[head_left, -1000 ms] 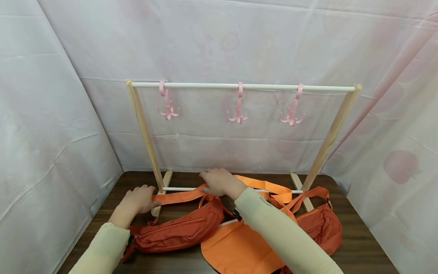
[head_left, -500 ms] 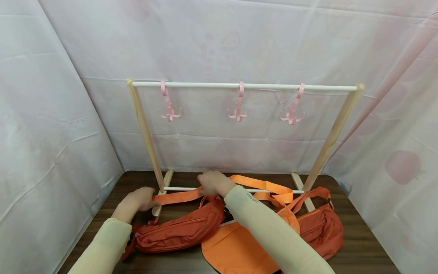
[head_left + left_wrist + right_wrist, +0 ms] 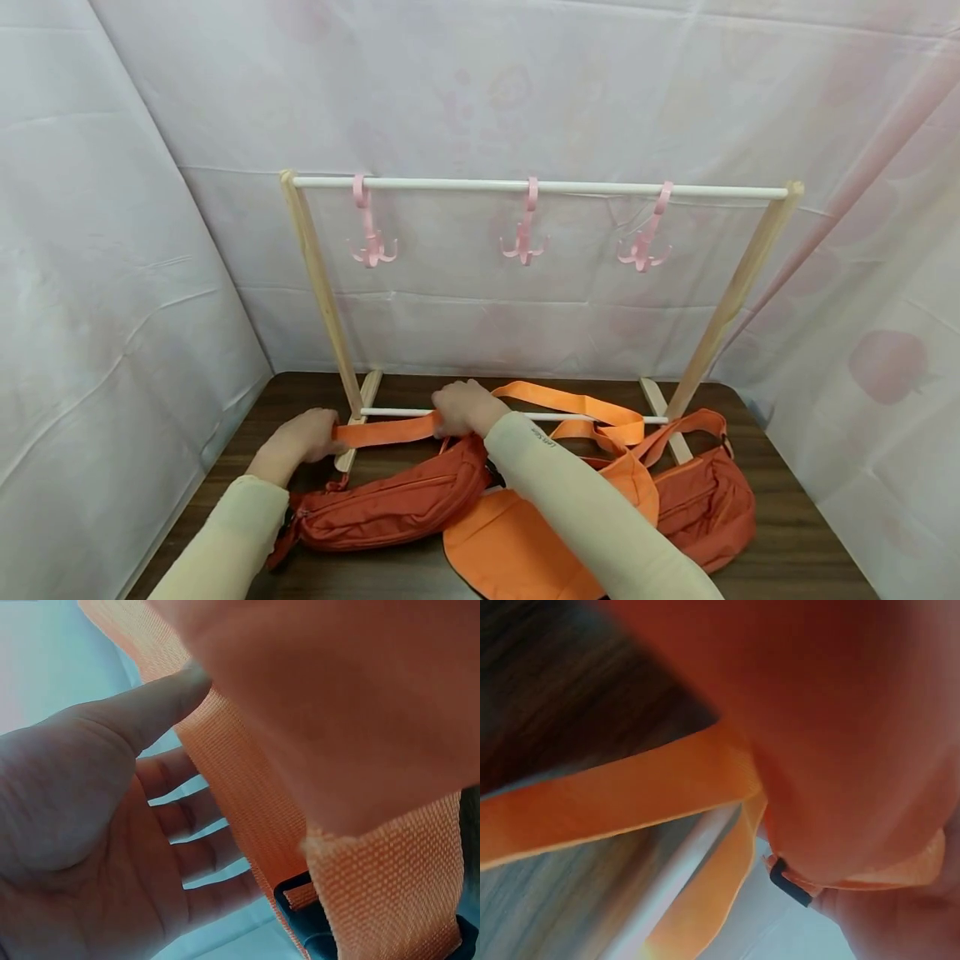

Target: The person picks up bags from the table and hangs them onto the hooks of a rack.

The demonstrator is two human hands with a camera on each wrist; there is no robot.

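A rust-red waist bag (image 3: 390, 508) lies on the table at the left, with its orange strap (image 3: 386, 431) stretched out behind it. My left hand (image 3: 300, 437) pinches the strap's left end; in the left wrist view the thumb lies over the webbing (image 3: 232, 780) and the fingers are behind it. A black buckle (image 3: 307, 915) shows near that hand. Farther right along the same strap, my right hand (image 3: 468, 408) grips it above the bag's right end. In the right wrist view the bag's fabric covers most of that hand's fingers.
A wooden rack with a white top bar (image 3: 450, 185) stands behind, carrying three pink hooks (image 3: 369, 242). An orange bag (image 3: 517, 542) with a looped strap (image 3: 577, 402) and another rust-red bag (image 3: 708, 508) lie to the right. A white lower bar (image 3: 397, 412) runs behind the strap.
My right hand has moved a little left and down onto the strap. The left hand stays nearly in place, and the bags have hardly shifted.
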